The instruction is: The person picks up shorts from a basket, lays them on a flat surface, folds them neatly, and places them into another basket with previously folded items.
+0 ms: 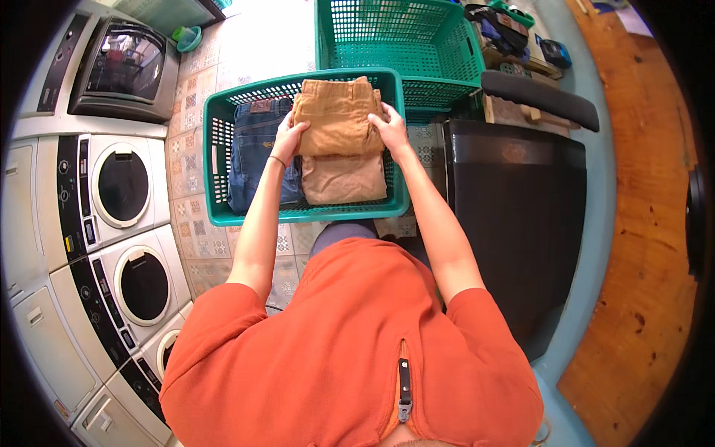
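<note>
Between my two hands is a folded pair of tan trousers, over the right part of a green plastic laundry basket. My left hand grips its left edge, thumb on top. On the opposite edge my right hand has the same kind of hold, fingers hidden beneath the cloth. A paler beige folded garment lies in the basket, partly covered by the tan pair. Folded dark blue jeans fill the basket's left side. Whether the tan trousers rest on the beige garment or hover over it, I cannot tell.
Another green basket stands beyond. White front-loading dryers or washers line the left, with a dark-lidded machine farther off. At my right are a black cabinet-like appliance, a padded board and a wooden counter. Patterned tiles cover the floor.
</note>
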`<state>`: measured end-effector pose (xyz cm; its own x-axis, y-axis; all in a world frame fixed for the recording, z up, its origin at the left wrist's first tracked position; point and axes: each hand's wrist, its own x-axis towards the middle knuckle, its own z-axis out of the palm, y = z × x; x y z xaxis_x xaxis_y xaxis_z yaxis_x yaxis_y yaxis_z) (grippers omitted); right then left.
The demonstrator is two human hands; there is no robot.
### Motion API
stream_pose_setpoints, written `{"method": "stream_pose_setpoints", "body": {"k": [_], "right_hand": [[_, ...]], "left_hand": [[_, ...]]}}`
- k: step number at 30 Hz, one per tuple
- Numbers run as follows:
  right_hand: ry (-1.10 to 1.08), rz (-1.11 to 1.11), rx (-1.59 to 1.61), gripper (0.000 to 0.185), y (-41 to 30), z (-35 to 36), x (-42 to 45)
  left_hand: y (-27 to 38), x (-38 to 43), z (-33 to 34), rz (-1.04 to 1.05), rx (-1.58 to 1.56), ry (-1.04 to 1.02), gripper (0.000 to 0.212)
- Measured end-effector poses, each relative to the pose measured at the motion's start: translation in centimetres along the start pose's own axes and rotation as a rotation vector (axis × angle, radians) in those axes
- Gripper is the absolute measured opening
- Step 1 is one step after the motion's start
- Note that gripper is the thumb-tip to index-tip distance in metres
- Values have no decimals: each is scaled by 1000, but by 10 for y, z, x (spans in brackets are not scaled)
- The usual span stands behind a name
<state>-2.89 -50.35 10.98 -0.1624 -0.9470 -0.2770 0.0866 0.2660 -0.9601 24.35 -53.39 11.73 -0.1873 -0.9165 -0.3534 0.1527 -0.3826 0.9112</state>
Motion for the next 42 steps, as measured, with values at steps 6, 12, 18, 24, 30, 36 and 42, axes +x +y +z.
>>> {"method": "stream_pose_setpoints", "body": {"k": [6,12,18,24,30,36,42], "right_hand": [[-196,-80,-899,63,36,30,33],[49,-217,-668,48,-5,-1,-52],[191,-270,-575,24,-22,-46,-175],[782,254,-761,20,36,-133,-333],[973,727,-629,21,124,-108,-485],[1123,878,-634,28,214,-36,-576],[1163,886,-490,28,243,0,-598]], "left_hand": [[-65,52,-54,27,744,243,64],[-40,42,37,482,1267,405,59],[-42,25,58,724,1522,-5,65],[-89,57,51,633,1725,-62,62],[-93,63,60,618,1768,-60,65],[-107,-2,55,740,1485,-272,81],[-141,-51,55,630,1756,-557,78]]}}
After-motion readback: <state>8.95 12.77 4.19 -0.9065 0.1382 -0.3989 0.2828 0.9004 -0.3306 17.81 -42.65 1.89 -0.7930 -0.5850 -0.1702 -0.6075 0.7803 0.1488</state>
